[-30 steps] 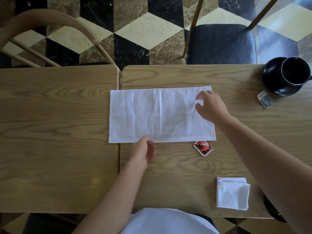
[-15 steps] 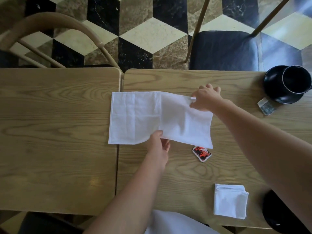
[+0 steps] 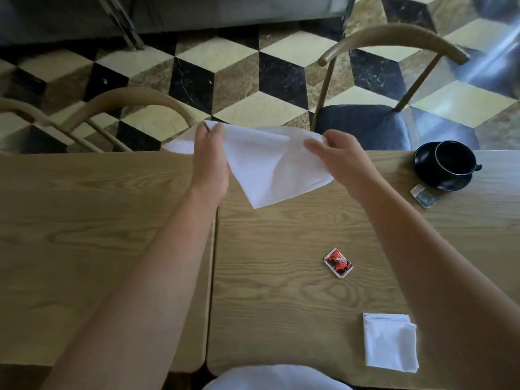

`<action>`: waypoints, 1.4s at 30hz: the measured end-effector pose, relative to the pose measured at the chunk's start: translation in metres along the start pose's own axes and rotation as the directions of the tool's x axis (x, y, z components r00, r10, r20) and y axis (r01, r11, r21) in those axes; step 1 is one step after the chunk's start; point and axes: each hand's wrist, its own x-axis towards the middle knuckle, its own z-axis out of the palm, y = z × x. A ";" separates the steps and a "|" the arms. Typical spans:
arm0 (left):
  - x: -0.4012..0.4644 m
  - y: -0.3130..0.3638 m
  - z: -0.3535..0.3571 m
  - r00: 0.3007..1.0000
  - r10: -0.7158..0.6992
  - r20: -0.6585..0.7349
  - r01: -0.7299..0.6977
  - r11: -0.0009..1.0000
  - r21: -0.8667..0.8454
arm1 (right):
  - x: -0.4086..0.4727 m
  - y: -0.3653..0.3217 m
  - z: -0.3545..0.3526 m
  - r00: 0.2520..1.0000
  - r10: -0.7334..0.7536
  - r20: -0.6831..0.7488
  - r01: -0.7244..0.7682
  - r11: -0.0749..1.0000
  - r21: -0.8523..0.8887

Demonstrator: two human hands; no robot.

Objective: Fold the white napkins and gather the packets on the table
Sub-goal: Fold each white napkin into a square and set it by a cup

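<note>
A white napkin [image 3: 270, 164] hangs in the air over the far edge of the table, sagging between both hands. My left hand [image 3: 209, 161] pinches its left end and my right hand [image 3: 340, 159] pinches its right end. A folded white napkin [image 3: 389, 342] lies flat near the front right of the table. A red and white packet [image 3: 337, 262] rests on the wood in the middle right. A grey-green packet [image 3: 424, 195] lies partly under the saucer at the far right.
A black cup on a black saucer [image 3: 446, 164] stands at the table's far right. Two wooden tables [image 3: 84, 235] meet at a seam down the middle. Chairs [image 3: 394, 38] stand beyond the far edge on a checkered floor.
The napkin lay flat on the table a second ago. Both hands gripped its ends and lifted it off the wood, up and away toward the far edge.
</note>
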 end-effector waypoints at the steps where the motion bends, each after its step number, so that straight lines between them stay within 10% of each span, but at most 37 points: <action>1: -0.006 0.007 -0.003 0.997 0.050 0.051 -0.049 0.999 -0.007 | -0.015 -0.002 0.001 0.999 0.005 -0.039 -0.001 0.996 0.092; 4: -0.031 0.005 -0.023 0.983 0.020 0.181 -0.013 0.999 -0.039 | -0.061 0.012 0.013 0.992 0.126 -0.030 -0.106 0.920 0.377; 8: -0.080 -0.066 -0.061 0.900 -0.399 0.173 0.359 0.906 0.224 | -0.113 0.066 0.041 0.943 0.321 0.088 -0.314 0.767 0.559; 13: -0.151 -0.160 -0.110 0.773 -0.628 -0.087 0.612 0.704 0.361 | -0.165 0.143 0.071 0.829 0.551 0.097 -0.539 0.740 0.402; 27: -0.255 -0.214 -0.172 0.415 -0.909 -0.038 0.693 0.289 0.660 | -0.278 0.235 0.065 0.522 0.846 0.108 -0.850 0.506 0.149; 35: -0.239 -0.199 -0.167 0.769 -0.634 -0.084 0.598 0.667 0.444 | -0.274 0.195 0.038 0.771 0.634 0.061 -0.628 0.740 0.241; 42: -0.175 -0.147 -0.130 0.792 -0.608 0.060 0.606 0.794 0.045 | -0.199 0.152 0.019 0.819 0.522 0.237 -0.554 0.615 0.561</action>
